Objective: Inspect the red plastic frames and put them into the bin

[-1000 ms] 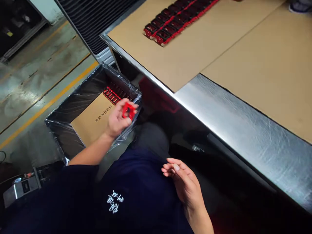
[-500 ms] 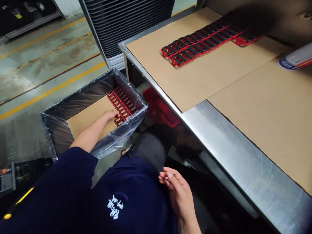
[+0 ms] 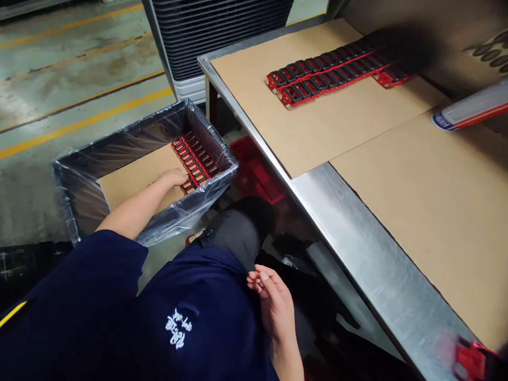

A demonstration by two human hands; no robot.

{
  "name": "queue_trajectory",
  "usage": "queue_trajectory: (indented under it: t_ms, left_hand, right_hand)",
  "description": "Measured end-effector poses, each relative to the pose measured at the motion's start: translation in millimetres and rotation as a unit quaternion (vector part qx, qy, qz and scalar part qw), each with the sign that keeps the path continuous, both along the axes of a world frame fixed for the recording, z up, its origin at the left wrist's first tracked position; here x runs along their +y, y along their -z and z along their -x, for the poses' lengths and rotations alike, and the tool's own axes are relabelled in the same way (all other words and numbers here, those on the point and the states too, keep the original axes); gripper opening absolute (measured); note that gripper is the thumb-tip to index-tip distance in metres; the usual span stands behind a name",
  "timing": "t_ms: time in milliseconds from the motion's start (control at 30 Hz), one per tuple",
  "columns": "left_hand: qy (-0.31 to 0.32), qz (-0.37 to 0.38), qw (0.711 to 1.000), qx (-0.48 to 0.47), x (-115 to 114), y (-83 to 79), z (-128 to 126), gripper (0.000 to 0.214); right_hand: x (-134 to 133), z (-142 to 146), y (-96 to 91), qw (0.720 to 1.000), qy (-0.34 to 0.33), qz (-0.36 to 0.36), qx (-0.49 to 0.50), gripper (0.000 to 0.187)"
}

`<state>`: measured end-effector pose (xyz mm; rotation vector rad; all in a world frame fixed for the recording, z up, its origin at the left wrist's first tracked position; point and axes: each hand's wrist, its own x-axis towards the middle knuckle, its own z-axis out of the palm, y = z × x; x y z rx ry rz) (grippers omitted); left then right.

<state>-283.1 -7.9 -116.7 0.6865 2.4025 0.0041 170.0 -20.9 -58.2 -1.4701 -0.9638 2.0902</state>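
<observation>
My left hand (image 3: 173,178) reaches down into a plastic-lined box (image 3: 79,174) on the floor. Its fingers are bent down onto the nearest red and black part (image 3: 187,186), at the near end of a row of such parts (image 3: 195,159) along the box's right side. The row lies on a brown cardboard sheet (image 3: 135,177). My right hand (image 3: 270,301) hangs over my lap beside my dark blue shirt. Its fingers are loosely curled and apart, and it holds nothing.
A steel table (image 3: 357,233) covered with cardboard sheets stands to my right. Two long rows of red and black parts (image 3: 333,69) lie on it. A red crate (image 3: 257,169) sits under the table. A black louvred unit (image 3: 222,32) stands behind the box. A blurred red object (image 3: 472,360) is at the bottom right.
My left hand, which held a red part above the box's rim, has gone down into the box to the near end of the row. The view has swung right.
</observation>
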Motion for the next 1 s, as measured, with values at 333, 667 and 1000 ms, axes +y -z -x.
queue_trajectory:
  t_ms: [333, 667, 1000]
  left_hand:
    - [0.132, -0.21, 0.964, 0.092, -39, -43.5, -120, 0.057]
    - [0.17, -0.53, 0.815, 0.163, -4, -58.6, -127, 0.044]
    - [0.267, -0.447, 0.844, 0.128, 280, -152.5, -39, 0.061]
  right_hand:
    - [-2, 2, 4.4, 1.0, -0.015, 0.004, -0.009, 0.027]
    - [46, 19, -36.9, 0.976, -0.062, -0.194, -0.075, 0.034]
    - [283, 179, -104.5, 0.681, -0.222, -0.624, -0.312, 0.103]
